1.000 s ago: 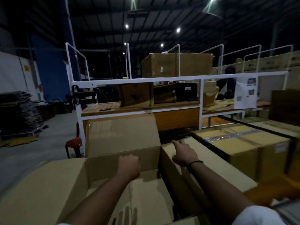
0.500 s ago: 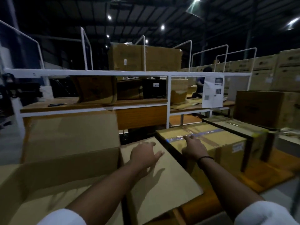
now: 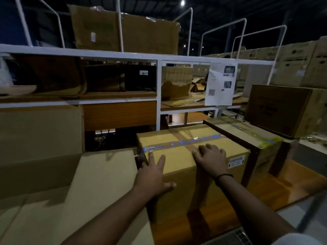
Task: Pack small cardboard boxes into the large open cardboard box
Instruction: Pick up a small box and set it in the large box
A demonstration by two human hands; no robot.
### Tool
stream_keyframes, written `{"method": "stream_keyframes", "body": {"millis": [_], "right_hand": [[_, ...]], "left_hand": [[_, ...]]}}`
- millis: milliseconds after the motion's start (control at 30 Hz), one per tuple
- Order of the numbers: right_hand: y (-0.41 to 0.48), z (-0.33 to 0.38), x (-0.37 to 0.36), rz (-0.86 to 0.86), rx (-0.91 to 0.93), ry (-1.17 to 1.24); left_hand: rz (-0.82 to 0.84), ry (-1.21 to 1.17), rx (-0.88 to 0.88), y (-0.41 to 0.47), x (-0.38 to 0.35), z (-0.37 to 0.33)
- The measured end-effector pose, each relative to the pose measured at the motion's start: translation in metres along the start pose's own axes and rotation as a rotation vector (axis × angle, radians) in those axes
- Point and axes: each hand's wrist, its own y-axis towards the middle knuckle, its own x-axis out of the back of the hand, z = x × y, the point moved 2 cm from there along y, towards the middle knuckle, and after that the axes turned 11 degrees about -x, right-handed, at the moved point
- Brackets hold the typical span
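Taped box (image 3: 177,167) under both flat, open hands: left (image 3: 154,175) seemingly gripless, right (image 3: 210,159) likewise.

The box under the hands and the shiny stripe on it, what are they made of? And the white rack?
The box looks like plain brown cardboard, matte, with folded edges. The stripe seems to be clear plastic tape with blue print, since it glints in the light. The rack is probably painted metal: thin, straight white bars and bent tube loops on top.

Bare forearms, thin black band (image 3: 224,176) on right wrist (white sleeve (image 3: 297,239) edge above)
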Motion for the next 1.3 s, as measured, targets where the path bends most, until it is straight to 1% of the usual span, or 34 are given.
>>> {"method": "stream_keyframes", "body": {"millis": [167,233,367,467,567,733,867,967,1033,1200,1300], "right_hand": [[0.015,-0.008,0.003,-0.067,0.078,-0.074],[0.022,-0.012,0.006,-0.089,0.082,-0.057],[0.040,-0.017,0.012,-0.102,0.002,0.069],[0.052,-0.023,0.010,-0.118,-0.073,0.177],[0.055,-0.032,0.003,-0.127,-0.084,0.267],[0.041,-0.039,-0.005,-0.169,0.024,0.255],[0.037,-0.043,-0.009,-0.207,0.055,0.239],[0.037,-0.051,-0.014,-0.213,0.122,0.255],[0.038,-0.059,-0.017,-0.202,0.192,0.272],[0.039,-0.082,-0.016,-0.169,0.338,0.319],[0.038,-0.104,-0.013,-0.196,0.375,0.325]], "left_hand": [[-0.003,0.072,-0.002,-0.002,0.006,-0.006],[0.022,0.105,0.008,-0.003,0.010,-0.010],[0.101,0.194,0.019,0.001,0.018,-0.021],[0.122,0.232,0.029,0.008,0.023,-0.028],[0.144,0.200,0.031,0.015,0.028,-0.028],[0.168,0.129,0.024,0.016,0.033,-0.024],[0.199,0.066,0.104,0.019,0.029,-0.027],[0.204,0.040,0.163,0.018,0.024,-0.032],[0.183,0.004,0.217,0.014,0.019,-0.038],[0.055,-0.084,0.363,0.008,0.009,-0.053],[-0.069,-0.150,0.475,0.001,0.000,-0.066]]}}
